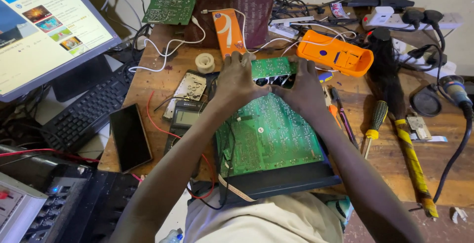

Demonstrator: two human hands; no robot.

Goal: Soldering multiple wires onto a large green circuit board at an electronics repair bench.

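A large green circuit board (269,134) lies solder-side up in a black device case (286,181) at the near table edge. My left hand (236,77) grips its far left corner. My right hand (305,87) holds its far right corner. Between my fingers at the board's far edge sits a row of dark components (273,80). A smaller green board (270,66) lies just beyond my hands.
An orange tool shell (335,53), an orange box (229,30), a tape roll (205,62), a black phone (130,137), a multimeter (183,119), a yellow-handled screwdriver (374,124), a keyboard (84,117), a monitor (39,30) and a power strip (410,20) crowd the wooden table (444,149).
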